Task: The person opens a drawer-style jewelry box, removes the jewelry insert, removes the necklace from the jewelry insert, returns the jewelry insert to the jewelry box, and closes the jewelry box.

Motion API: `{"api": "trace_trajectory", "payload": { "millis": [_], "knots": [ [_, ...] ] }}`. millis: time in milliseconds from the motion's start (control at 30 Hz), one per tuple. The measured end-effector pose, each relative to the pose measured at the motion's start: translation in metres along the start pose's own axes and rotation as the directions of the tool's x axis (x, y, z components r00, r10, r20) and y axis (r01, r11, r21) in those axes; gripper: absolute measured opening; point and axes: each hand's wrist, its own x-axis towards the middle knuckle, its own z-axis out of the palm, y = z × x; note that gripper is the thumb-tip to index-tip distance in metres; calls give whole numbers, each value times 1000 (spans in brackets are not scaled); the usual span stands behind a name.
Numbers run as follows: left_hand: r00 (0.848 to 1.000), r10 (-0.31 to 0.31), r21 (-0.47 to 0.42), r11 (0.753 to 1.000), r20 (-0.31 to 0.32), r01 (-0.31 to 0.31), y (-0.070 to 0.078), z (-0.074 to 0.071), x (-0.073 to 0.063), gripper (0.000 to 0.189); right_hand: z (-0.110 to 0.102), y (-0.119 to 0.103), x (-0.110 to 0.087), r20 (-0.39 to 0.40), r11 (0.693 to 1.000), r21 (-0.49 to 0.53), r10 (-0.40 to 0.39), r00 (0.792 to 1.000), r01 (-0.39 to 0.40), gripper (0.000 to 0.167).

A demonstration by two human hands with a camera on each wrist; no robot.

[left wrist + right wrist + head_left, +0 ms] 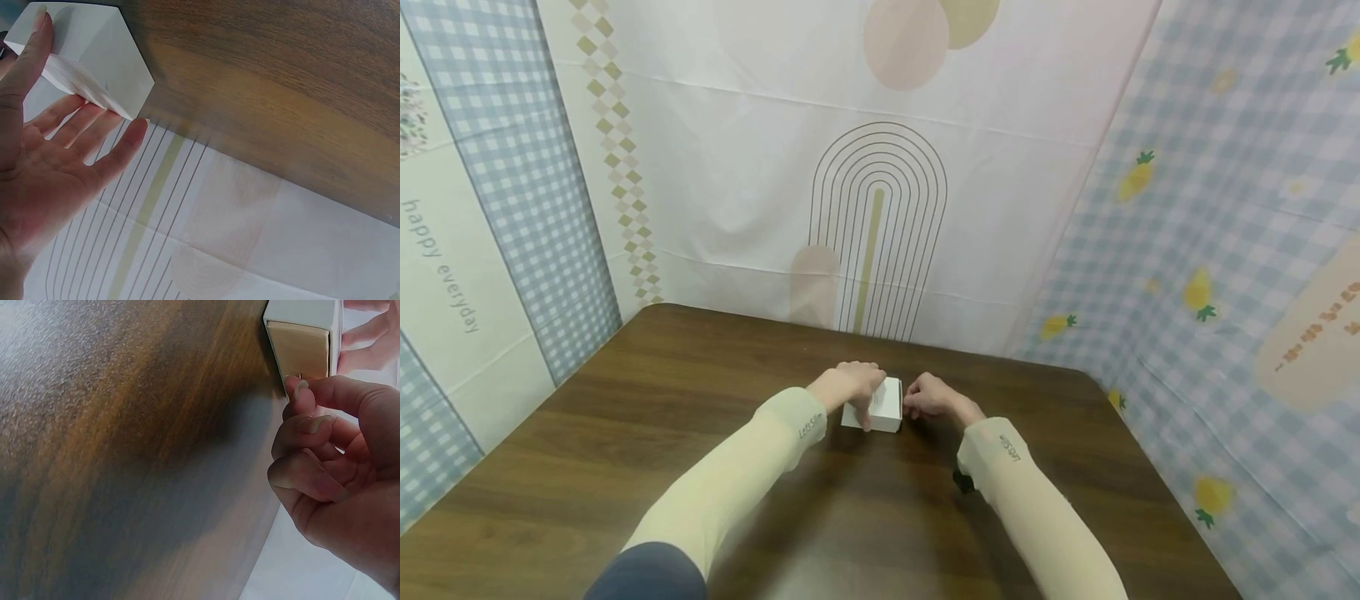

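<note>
A small white drawer box [889,406] lies on the wooden table, its right end turned toward my right hand. My left hand [853,387] grips it from above, thumb on the near side and fingers along the far side. In the left wrist view, the thumb lies over one face of the box [106,56]. The right wrist view shows a tan inner drawer end [300,350] inside the white sleeve. There my right hand [337,456] has thumb and index tips together at a tiny thin pull on that end; the other fingers are curled.
The brown wooden table [737,358] stretches wide around the box. Behind it hangs a white patterned cloth [722,183], with blue checked cloth [1210,250] along the right side. A dark band [962,481] shows under the right sleeve.
</note>
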Motion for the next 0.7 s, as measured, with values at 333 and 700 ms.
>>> {"api": "trace_trajectory", "payload": {
  "millis": [333,700],
  "knots": [
    [1000,-4,-3,1000,-6,4,0,1,1,71,-1,1,1,-1,1000,-5,5,1000,-5,20],
    [1000,1,7,1000,-17,-1,-2,2,2,68,-2,0,0,1,1000,-4,7,1000,-7,21]
  ]
}}
